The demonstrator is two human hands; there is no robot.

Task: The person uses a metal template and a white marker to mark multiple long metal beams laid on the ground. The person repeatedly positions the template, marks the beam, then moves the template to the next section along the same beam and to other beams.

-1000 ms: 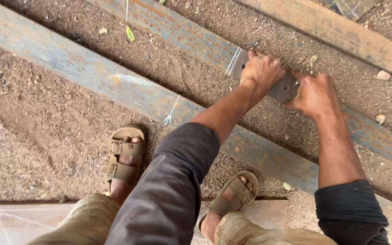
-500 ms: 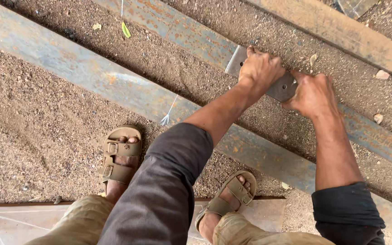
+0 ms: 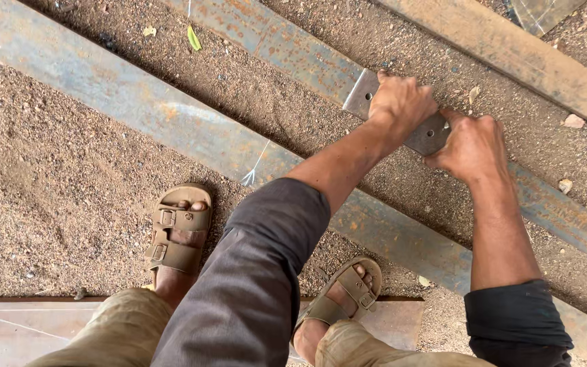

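A small grey metal plate (image 3: 402, 115) with holes lies on a rusty steel beam (image 3: 287, 47) that rests on the gravel ground (image 3: 56, 204). The left hand (image 3: 402, 102) covers its middle, fingers curled down over the far edge. The right hand (image 3: 470, 146) grips its right end, fingers wrapped over that edge.

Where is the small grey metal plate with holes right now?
In the head view, the metal plate lies upper right of centre on the far steel beam, gripped between the left hand and right hand.
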